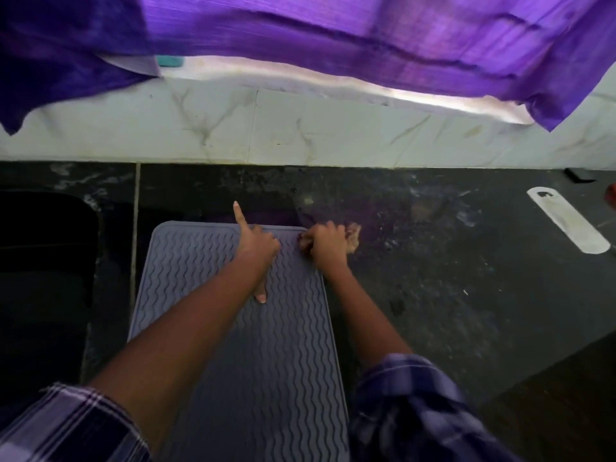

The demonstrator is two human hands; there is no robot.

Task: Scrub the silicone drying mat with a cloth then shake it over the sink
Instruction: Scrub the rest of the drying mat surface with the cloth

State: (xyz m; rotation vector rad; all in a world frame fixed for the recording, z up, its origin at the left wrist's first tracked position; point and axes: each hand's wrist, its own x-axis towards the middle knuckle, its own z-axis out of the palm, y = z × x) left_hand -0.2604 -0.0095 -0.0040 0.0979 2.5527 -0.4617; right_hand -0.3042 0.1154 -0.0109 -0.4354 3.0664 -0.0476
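A grey silicone drying mat (206,261) with wavy ridges lies flat on the dark countertop, its long side running away from me. My left hand (258,246) rests on the mat's far part, with the index finger stretched past the far edge and the thumb pressed down on the ridges. It holds nothing. My right hand (328,245) sits at the mat's far right corner, closed around a small tan cloth (354,237) that sticks out to the right of the fist. The dark sink (43,261) opens to the left of the mat.
A purple curtain (333,31) hangs across the top over a white marble-tile backsplash (300,131). A flat white oblong object (566,220) lies on the counter at the right, with a small black item (579,176) and something red (612,199) near it. A teal item (170,61) sits on the sill.
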